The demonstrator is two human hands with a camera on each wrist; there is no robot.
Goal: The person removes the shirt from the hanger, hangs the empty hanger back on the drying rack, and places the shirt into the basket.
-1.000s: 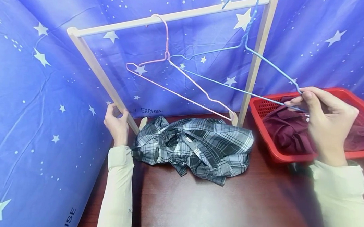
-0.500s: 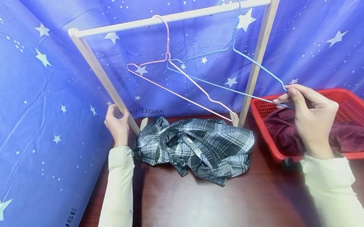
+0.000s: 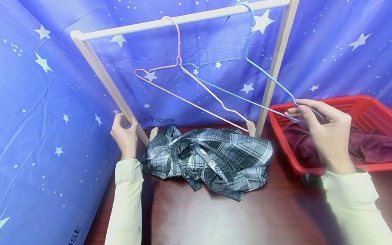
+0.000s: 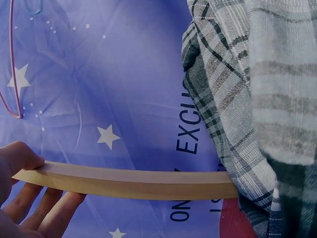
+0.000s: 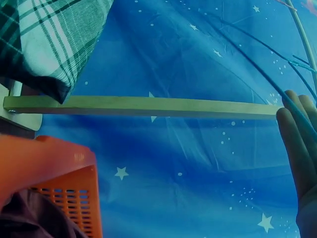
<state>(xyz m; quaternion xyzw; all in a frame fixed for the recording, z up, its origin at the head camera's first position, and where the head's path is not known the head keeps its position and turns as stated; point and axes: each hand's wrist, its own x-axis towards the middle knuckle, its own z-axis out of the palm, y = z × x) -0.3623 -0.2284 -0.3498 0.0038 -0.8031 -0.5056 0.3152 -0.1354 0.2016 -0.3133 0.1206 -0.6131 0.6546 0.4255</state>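
My left hand (image 3: pixel 125 136) grips the left post of a wooden clothes rack (image 3: pixel 105 73), thumb on one side and fingers on the other, as the left wrist view also shows. My right hand (image 3: pixel 331 130) pinches the right corner of a blue wire hanger (image 3: pixel 270 76). That hanger's hook curves over the rack's top bar, right of the middle, with its tip showing behind the bar. Left of it a pink wire hanger (image 3: pixel 179 45) hangs bare from the bar. A crumpled black, grey and white plaid shirt (image 3: pixel 240 146) lies on the table between the posts.
At the right stands a red perforated basket (image 3: pixel 292 160) with maroon cloth (image 3: pixel 370 146) in it. Blue star-printed curtain (image 3: pixel 37 145) closes in the back and left side. The brown table (image 3: pixel 201 226) extends in front of the shirt.
My right hand has moved left with the blue hanger and lowered it, bringing its hook from above the bar down over it. My left hand has stayed on the post.
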